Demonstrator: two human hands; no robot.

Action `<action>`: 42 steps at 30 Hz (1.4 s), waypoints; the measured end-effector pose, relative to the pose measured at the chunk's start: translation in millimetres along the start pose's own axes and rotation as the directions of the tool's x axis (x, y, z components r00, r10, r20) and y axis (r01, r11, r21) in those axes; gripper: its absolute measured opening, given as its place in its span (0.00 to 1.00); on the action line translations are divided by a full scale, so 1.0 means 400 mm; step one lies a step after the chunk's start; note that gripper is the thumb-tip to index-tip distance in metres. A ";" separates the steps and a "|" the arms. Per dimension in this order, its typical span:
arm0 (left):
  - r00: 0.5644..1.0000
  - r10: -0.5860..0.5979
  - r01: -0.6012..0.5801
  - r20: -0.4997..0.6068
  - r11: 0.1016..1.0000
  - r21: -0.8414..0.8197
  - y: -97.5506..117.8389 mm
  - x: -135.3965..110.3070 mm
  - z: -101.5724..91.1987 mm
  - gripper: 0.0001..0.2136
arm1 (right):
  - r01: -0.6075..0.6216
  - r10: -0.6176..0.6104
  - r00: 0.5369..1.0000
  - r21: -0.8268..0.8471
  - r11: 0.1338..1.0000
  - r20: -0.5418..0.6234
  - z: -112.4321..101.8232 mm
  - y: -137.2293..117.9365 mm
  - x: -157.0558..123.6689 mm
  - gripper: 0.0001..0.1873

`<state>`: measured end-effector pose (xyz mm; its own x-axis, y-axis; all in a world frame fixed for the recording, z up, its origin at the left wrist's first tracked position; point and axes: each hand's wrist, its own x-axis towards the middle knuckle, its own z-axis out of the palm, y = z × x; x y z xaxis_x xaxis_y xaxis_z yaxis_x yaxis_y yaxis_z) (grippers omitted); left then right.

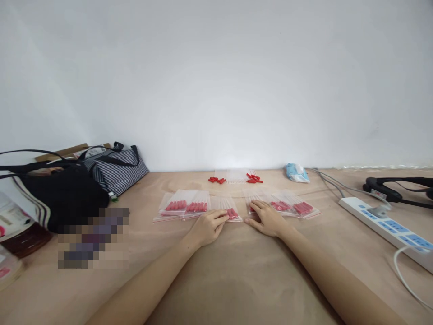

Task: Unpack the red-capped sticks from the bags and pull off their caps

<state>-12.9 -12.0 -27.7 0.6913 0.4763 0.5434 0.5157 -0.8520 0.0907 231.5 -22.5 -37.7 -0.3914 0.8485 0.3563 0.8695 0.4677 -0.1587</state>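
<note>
A row of clear zip bags with red-capped pieces inside lies across the table's middle. My left hand pinches the near edge of one bag at the row's centre. My right hand lies flat, fingers stretched, on the bag to its right. More filled bags sit to the left. Behind the row, loose clear tubes with red caps lie in a small heap near the wall.
A black bag and a striped bag stand at the left. A white and blue power strip with cables lies at the right, black headphones behind it. A blue wipes pack rests by the wall.
</note>
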 end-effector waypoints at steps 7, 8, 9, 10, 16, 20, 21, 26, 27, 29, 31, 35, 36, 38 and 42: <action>0.993 -0.114 0.113 -0.017 0.991 -0.069 0.008 0.017 0.022 0.10 | 0.186 -0.177 0.957 0.020 0.982 -0.230 -0.006 -0.054 0.000 0.19; 0.991 -0.134 0.132 -0.018 0.988 -0.084 0.010 0.021 0.026 0.10 | 0.221 -0.207 0.945 0.030 0.975 -0.254 -0.002 -0.069 0.005 0.16; 0.989 -0.146 0.144 -0.017 0.985 -0.094 0.012 0.025 0.029 0.09 | 0.246 -0.229 0.933 0.026 0.969 -0.277 0.004 -0.084 0.010 0.13; 0.988 -0.155 0.152 -0.016 0.983 -0.101 0.014 0.028 0.033 0.09 | 0.262 -0.247 0.922 0.011 0.965 -0.298 0.011 -0.097 0.015 0.10; 0.989 -0.144 0.140 -0.023 0.981 -0.134 0.016 0.019 0.036 0.09 | 0.267 -0.276 0.906 -0.072 0.961 -0.320 0.039 -0.120 0.028 0.10; 0.992 -0.126 0.123 -0.010 0.984 -0.129 0.020 0.009 0.024 0.11 | 0.259 -0.261 0.908 -0.051 0.965 -0.327 0.037 -0.108 0.019 0.10; 0.991 -0.132 0.131 -0.001 0.982 -0.134 0.022 0.008 0.022 0.11 | 0.259 -0.258 0.908 -0.040 0.965 -0.332 0.036 -0.106 0.018 0.10; 0.969 -0.245 0.234 -0.019 0.944 -0.234 0.034 0.015 0.017 0.07 | 0.288 -0.273 0.899 -0.008 0.958 -0.342 0.037 -0.107 0.015 0.08; 0.961 -0.275 0.259 -0.027 0.930 -0.263 0.036 0.017 0.015 0.07 | 0.296 -0.281 0.895 -0.010 0.955 -0.346 0.037 -0.109 0.014 0.08; 0.943 -0.333 0.306 -0.029 0.895 -0.323 0.042 0.021 0.010 0.06 | 0.307 -0.292 0.886 -0.014 0.951 -0.360 0.037 -0.111 0.014 0.09; 0.925 -0.379 0.347 -0.014 0.860 -0.374 0.047 0.023 0.007 0.05 | 0.310 -0.293 0.879 -0.017 0.951 -0.375 0.038 -0.112 0.015 0.08; 0.896 -0.443 0.403 0.008 0.808 -0.430 0.047 0.023 0.008 0.05 | 0.313 -0.295 0.877 -0.016 0.950 -0.379 0.044 -0.108 0.018 0.08; 0.891 -0.453 0.412 0.013 0.798 -0.439 0.045 0.023 0.009 0.05 | 0.311 -0.294 0.877 -0.017 0.950 -0.381 0.046 -0.107 0.020 0.09; 0.887 -0.461 0.418 0.017 0.789 -0.449 0.043 0.023 0.010 0.06 | 0.307 -0.291 0.872 -0.023 0.951 -0.393 0.049 -0.106 0.024 0.09; 0.926 -0.378 0.340 0.009 0.822 -0.456 0.042 0.026 0.007 0.06 | 0.368 -0.337 0.839 -0.012 0.930 -0.426 0.048 -0.110 0.028 0.12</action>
<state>4.5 -20.7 -22.8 0.4495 0.7650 0.4613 0.4284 -0.6378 0.6401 183.0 -28.8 -44.5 -0.4934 0.4486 0.7451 0.6684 0.7438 -0.0052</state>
